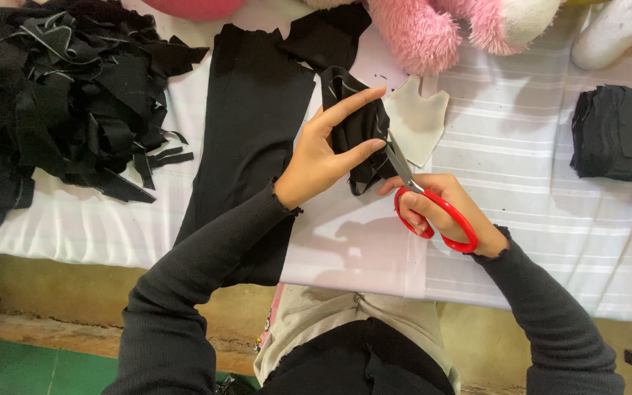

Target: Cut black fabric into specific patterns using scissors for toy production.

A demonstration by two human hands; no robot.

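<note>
My left hand [321, 157] holds a folded piece of black cloth [358, 130] above the table, index finger stretched over its top. My right hand [442, 207] grips red-handled scissors [433, 207], whose steel blades reach up into the right edge of that cloth. A pale cream pattern piece [417, 117] lies on the table just right of the cloth. A long strip of black fabric [250, 124] lies flat under my left forearm and hangs over the table's front edge.
A large heap of black scraps [60, 95] fills the left end of the white-covered table [550, 190]. A neat stack of cut black pieces [619, 132] sits at the right. Pink and white plush toys [448, 25] lie along the far edge.
</note>
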